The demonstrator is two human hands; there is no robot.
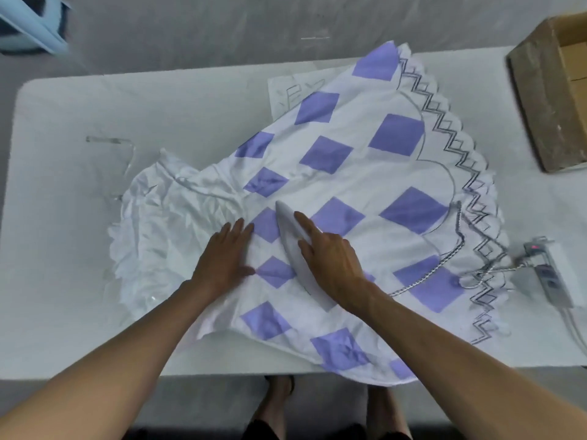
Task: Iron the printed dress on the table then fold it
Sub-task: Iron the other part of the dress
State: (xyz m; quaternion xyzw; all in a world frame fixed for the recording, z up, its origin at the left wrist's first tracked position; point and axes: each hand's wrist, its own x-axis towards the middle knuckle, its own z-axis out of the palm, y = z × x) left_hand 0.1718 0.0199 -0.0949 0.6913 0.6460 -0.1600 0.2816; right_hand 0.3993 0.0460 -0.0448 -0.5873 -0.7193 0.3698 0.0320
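A white dress (374,185) printed with purple diamonds and a black zigzag hem lies spread over the white table (79,115), its crumpled ruffled top toward the left. A white iron (290,236) stands on the skirt with its tip pointing away from me. My right hand (330,258) grips the iron from above, the forefinger stretched along it. My left hand (225,255) presses flat on the fabric just left of the iron, fingers straight. The iron's braided cord (444,258) runs across the skirt to the right.
A power strip (549,271) with a red light lies near the right table edge, the cord plugged into it. An open cardboard box (552,90) stands at the back right. A clear strap (124,154) lies on the table at the left. My feet show below the front edge.
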